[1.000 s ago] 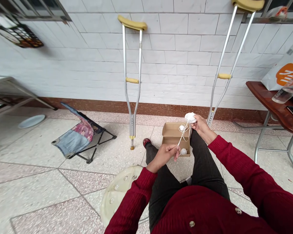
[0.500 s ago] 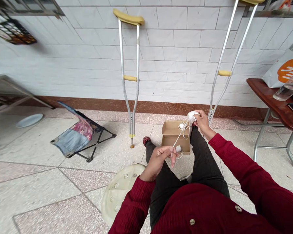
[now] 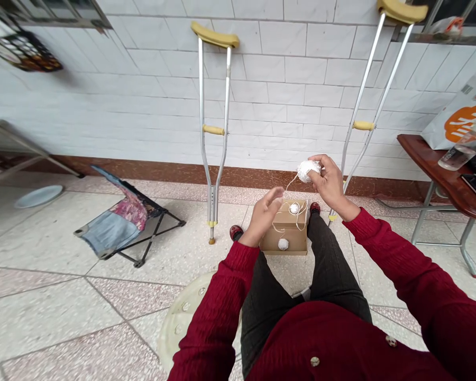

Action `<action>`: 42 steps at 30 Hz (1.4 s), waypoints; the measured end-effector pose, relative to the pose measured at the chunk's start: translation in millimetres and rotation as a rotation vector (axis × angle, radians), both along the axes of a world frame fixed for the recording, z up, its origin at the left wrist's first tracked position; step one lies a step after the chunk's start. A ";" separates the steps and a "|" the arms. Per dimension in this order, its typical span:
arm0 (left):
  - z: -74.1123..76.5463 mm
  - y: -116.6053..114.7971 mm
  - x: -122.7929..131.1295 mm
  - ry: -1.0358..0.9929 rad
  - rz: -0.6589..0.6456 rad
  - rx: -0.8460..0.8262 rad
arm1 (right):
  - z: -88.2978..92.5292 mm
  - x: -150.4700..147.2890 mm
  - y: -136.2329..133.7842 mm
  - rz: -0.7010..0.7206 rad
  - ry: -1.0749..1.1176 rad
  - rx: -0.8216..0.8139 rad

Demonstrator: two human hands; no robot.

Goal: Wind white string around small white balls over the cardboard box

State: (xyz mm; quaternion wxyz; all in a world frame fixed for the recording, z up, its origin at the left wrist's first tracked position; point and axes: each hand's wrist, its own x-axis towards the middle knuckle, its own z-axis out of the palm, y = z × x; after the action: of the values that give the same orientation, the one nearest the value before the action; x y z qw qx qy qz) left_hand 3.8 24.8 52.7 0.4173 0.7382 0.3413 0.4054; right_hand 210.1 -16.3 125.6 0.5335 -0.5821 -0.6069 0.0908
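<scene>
tiled wall and crutches behind; the right hand's grip closes round a white thread ball over a cardboard box; the left hand's grip stands wide beside the strand; two smaller balls sit on the box.

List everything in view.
crutches: 2, silver and yellow, leaning on tiled wall
cardboard box: 1, brown, on floor
string balls: 3, white, two on box, one held
folding chair: 1, blue, on floor left
plate: 1, pale blue, floor left
plastic stool: 1, cream, floor left
table: 1, brown, far right
bottle: 1, clear, on table
bag: 1, white-orange, at right
right hand: 1, holding a ball
left hand: 1, raised over box
</scene>
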 end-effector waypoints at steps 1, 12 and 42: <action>15.2 0.9 2.8 -0.043 0.038 0.054 | 3.0 -1.7 0.5 -0.054 -0.090 0.079; 60.2 -27.4 29.4 -0.105 -0.105 0.020 | 6.2 -2.2 3.0 -0.181 -0.392 0.180; 41.6 -58.0 2.8 -0.337 -0.258 -0.295 | 12.0 38.8 18.7 -0.292 -0.446 0.109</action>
State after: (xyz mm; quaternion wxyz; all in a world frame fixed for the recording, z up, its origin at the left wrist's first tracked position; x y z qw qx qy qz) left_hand 6.7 -33.2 94.3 0.6197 0.6287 0.2254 0.4122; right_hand 248.9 2.3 137.5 0.4248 -0.6393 -0.6231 -0.1502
